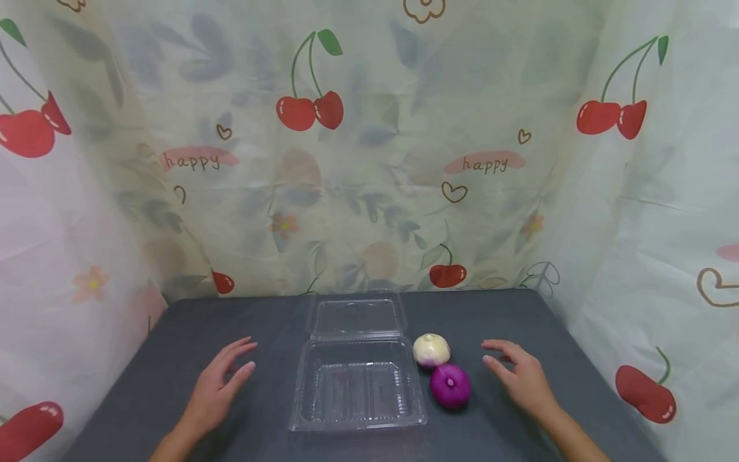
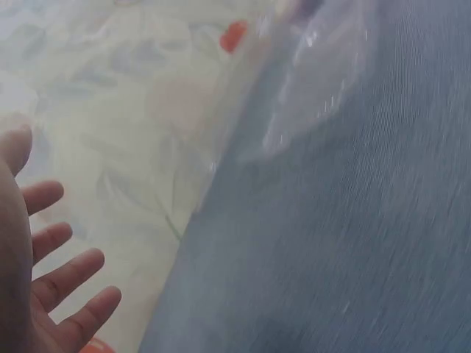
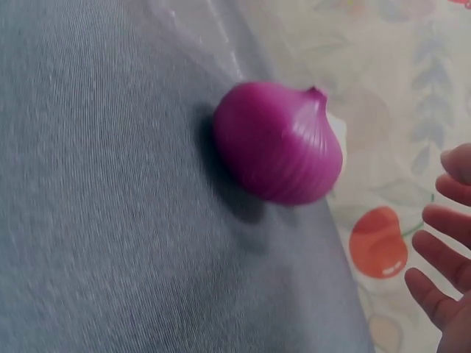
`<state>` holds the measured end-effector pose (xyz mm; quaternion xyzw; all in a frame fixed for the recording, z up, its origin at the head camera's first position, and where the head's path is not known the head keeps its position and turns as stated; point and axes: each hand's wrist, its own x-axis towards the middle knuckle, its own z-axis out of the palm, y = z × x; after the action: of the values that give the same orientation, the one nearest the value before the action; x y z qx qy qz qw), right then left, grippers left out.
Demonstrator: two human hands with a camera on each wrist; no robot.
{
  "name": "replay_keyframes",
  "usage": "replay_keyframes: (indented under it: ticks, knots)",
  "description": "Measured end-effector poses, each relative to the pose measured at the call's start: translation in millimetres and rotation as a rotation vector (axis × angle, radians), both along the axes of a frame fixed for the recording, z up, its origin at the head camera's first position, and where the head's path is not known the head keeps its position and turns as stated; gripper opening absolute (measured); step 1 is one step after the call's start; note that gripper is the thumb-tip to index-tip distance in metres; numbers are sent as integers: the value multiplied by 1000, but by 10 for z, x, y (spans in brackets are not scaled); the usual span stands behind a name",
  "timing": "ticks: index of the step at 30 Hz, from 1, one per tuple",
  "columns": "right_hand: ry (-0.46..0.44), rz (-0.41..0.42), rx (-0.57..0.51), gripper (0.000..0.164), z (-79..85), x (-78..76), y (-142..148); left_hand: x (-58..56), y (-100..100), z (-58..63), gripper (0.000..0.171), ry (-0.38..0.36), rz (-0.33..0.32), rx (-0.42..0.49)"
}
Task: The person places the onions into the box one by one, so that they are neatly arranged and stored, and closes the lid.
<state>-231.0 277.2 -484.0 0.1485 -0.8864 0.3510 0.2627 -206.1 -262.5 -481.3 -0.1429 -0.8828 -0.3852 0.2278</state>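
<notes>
A clear plastic clamshell container [image 1: 360, 425] lies with its lid [image 1: 358, 335] folded back, in the middle of the table. Just right of it sit a white bulb with a purplish base [image 1: 431, 350] and a purple onion [image 1: 450, 386], close together. In the right wrist view the purple onion [image 3: 276, 143] mostly hides the pale bulb behind it. My left hand [image 1: 216, 388], fingers relaxed and holding nothing, hovers left of the container. To the right of the onion, my right hand [image 1: 522, 382] is likewise relaxed, apart from both bulbs.
The dark grey table [image 1: 260, 443] ends at the back against a pale curtain [image 1: 369, 212] printed with cherries and leaves. More of this cloth hangs along the left side [image 1: 69, 224] and the right side [image 1: 646, 269].
</notes>
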Motion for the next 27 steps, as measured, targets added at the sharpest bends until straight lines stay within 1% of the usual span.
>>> replay_keyframes:
  ticks: [2, 7, 11, 14, 18, 21, 24, 27]
  knots:
    - [4, 8, -19, 24, 9, 20, -44, 35, 77, 10, 29, 7, -3, 47]
    - [10, 48, -63, 23, 7, 52, -151, 117, 281, -26, 25, -33, -8, 189]
    - [2, 60, -96, 23, -50, 67, -218, 144, 443, -112, 24, -52, -22, 301]
    - [-20, 69, -112, 21, -110, 68, -261, 158, 543, -195, 23, -65, -20, 361]
    - [-56, 72, -129, 18, -184, 54, -311, 187, 651, -257, 21, -109, -8, 398]
    - [-89, 69, -151, 18, -231, 45, -340, 209, 718, -269, 24, -155, -23, 417]
    - [-136, 71, -158, 21, -262, 29, -372, 225, 761, -298, 33, -219, -52, 436]
    - [-194, 79, -159, 26, -283, 14, -401, 236, 776, -356, 45, -290, -84, 447]
